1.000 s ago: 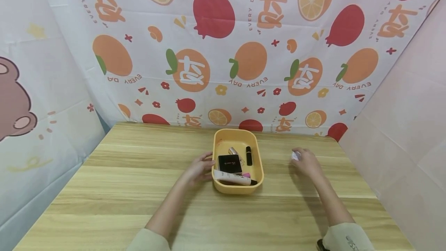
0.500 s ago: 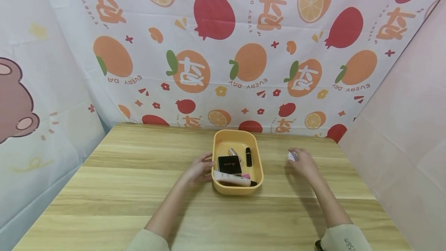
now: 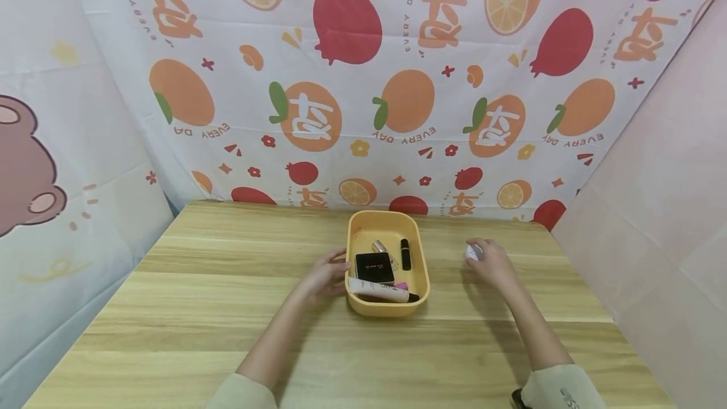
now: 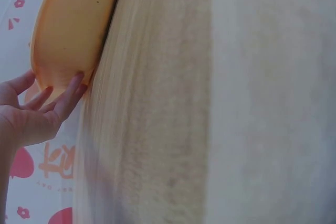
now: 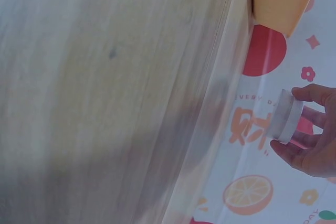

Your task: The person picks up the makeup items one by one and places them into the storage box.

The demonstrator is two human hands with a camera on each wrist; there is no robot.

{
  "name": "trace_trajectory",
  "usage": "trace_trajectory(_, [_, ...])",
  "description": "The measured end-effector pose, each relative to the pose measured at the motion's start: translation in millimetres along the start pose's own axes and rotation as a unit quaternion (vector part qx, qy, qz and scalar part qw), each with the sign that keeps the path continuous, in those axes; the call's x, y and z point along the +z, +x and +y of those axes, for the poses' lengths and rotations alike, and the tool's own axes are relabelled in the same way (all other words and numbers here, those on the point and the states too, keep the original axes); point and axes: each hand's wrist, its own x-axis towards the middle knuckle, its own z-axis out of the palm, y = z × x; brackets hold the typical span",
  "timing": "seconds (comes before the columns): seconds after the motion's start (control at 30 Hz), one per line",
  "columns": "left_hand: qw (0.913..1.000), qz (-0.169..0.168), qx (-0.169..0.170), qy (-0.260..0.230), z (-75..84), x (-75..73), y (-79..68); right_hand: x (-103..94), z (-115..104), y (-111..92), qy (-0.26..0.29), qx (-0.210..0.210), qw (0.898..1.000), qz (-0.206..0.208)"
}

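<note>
A yellow plastic bin (image 3: 388,310) stands on the table, seen from its outer side in the left wrist view. My left hand (image 3: 322,278) is at its left side, fingertips touching the wall and fingers loosely extended. To the right of the bin, my right hand (image 3: 494,264) pinches a small white round jar (image 5: 286,116) between thumb and fingers, just above the tabletop. Inside the bin lie a black square compact case (image 3: 374,267), a pale squeeze tube (image 3: 377,290), a black lipstick-like tube (image 3: 406,254), a small clear bottle (image 3: 380,247) and a bright pink item (image 3: 401,285) partly hidden.
The wood-grain table (image 3: 227,320) reaches back to a fruit-print cloth (image 3: 363,81). More cloth hangs along the left (image 3: 85,207) and right (image 3: 653,207) sides.
My right hand has moved a little to the left, towards the bin, with the jar in its fingers. The left hand and the bin stay in place.
</note>
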Motion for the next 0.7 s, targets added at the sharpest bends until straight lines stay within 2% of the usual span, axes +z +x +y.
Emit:
trace_trajectory(0.17, [0.9999,-0.003,0.002,-0.012,-4.1,-3.6,5.1,-1.2,-2,1,0.004,-0.004,1.000,0.003])
trace_trajectory(0.27, [0.9999,-0.005,0.008,-0.008,0.0,-0.4,0.2,-2.3,-3,1,0.001,-0.005,1.000,0.005])
trace_trajectory(0.5, [0.9998,0.017,0.002,-0.011,8.2,8.6,-10.0,-4.5,-7,0,-0.005,-0.010,1.000,0.007])
trace_trajectory(0.7, [0.9999,-0.001,0.010,0.011,3.8,4.3,-7.1,-4.8,-14,0,-0.005,-0.022,1.000,0.015])
